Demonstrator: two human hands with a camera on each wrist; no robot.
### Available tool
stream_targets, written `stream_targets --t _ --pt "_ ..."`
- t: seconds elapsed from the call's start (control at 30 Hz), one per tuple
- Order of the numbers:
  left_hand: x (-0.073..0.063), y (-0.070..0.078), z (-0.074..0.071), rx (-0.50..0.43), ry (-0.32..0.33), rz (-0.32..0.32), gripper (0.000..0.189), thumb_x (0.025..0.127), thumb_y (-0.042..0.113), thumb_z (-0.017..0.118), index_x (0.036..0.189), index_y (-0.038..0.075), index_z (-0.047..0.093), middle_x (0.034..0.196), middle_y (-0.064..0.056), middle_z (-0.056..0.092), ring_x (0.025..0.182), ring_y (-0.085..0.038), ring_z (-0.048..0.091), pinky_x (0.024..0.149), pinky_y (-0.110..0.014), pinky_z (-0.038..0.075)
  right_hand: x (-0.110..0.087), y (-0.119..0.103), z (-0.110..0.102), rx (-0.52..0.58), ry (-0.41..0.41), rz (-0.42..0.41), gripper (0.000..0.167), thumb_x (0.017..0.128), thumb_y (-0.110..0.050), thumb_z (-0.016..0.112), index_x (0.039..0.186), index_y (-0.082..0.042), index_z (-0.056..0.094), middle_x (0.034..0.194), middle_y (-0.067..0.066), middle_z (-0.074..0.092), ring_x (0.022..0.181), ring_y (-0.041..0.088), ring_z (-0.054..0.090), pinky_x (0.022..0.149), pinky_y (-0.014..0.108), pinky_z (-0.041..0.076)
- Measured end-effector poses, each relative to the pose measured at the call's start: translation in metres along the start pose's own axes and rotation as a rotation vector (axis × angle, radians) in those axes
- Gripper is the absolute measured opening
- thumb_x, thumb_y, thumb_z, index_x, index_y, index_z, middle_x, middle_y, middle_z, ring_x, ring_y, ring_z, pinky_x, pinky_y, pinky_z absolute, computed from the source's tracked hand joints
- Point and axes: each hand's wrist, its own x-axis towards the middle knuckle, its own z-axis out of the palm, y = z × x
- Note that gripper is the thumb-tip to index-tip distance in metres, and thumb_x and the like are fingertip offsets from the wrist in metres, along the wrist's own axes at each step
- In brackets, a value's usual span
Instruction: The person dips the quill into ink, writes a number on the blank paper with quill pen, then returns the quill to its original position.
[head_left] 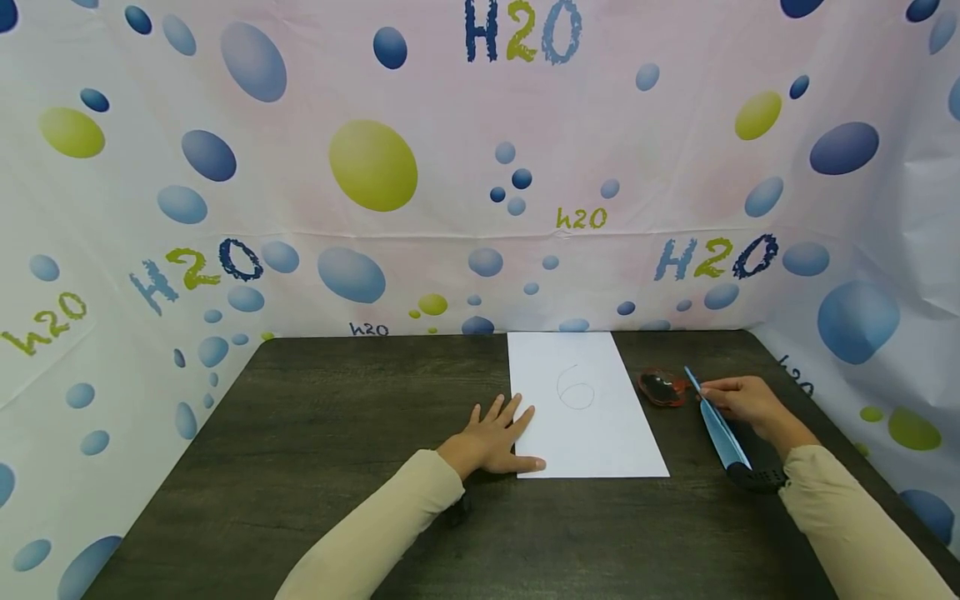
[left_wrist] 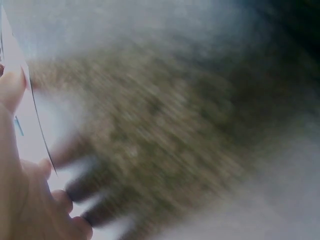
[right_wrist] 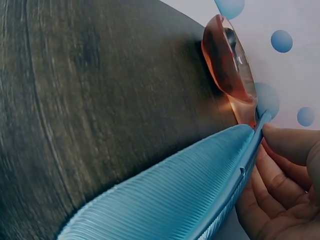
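Observation:
A white paper sheet [head_left: 592, 446] lies flat on the dark table, bearing a thin drawn figure 6 [head_left: 577, 408]. Across its lower left edge rests my left hand [head_left: 491, 442], fingers straight and spread; the left wrist view is mostly blurred but shows that hand [left_wrist: 40, 200] at the sheet's edge. My right hand [head_left: 746, 407] pinches a blue feather-shaped thing [head_left: 722, 435] by its narrow stem end. Its ridged vane [right_wrist: 165, 192] fills the lower right wrist view. Just left of those fingertips lies a glossy orange-red, rounded piece [right_wrist: 225, 60] with a dark inside.
The dark wood-grain table [head_left: 360, 417] spreads left of the sheet. White backdrop sheeting [head_left: 450, 125] with blue and green spots stands behind the table and along both sides. A black band or strap [head_left: 753, 479] shows at the right wrist.

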Motion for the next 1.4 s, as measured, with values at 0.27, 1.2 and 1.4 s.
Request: stream_targets --t 0.27,1.2,1.4 --pt "0.001 0.0 0.002 0.007 0.005 -0.003 0.087 0.089 0.071 0.041 0.156 0.03 0.004 0.162 0.001 -0.008 0.148 -0.025 -0.007 0.116 -0.057 0.0 0.0 0.001 0.001 -0.011 0.005 0.004 0.044 0.099 -0.017 0.054 0.126 0.018 0.051 0.102 0.011 0.07 0.085 0.004 0.061 0.079 0.035 0.056" --pt "0.003 -0.006 -0.005 -0.124 0.005 0.042 0.086 0.092 0.068 0.039 0.156 0.023 0.003 0.162 -0.004 -0.006 0.148 -0.029 -0.002 0.115 -0.06 0.004 -0.004 -0.002 0.001 -0.064 0.028 -0.024 0.041 0.098 -0.015 0.055 0.123 0.017 0.054 0.104 0.018 0.066 0.086 0.008 0.062 0.077 0.032 0.057" --pt "0.003 -0.012 -0.013 -0.269 0.03 0.067 0.087 0.093 0.066 0.038 0.156 0.018 0.003 0.162 -0.007 -0.005 0.147 -0.034 -0.002 0.113 -0.063 0.008 -0.006 -0.006 -0.001 -0.083 0.0 -0.027 0.041 0.099 -0.013 0.052 0.125 0.019 0.051 0.111 0.027 0.062 0.095 0.021 0.064 0.081 0.036 0.056"
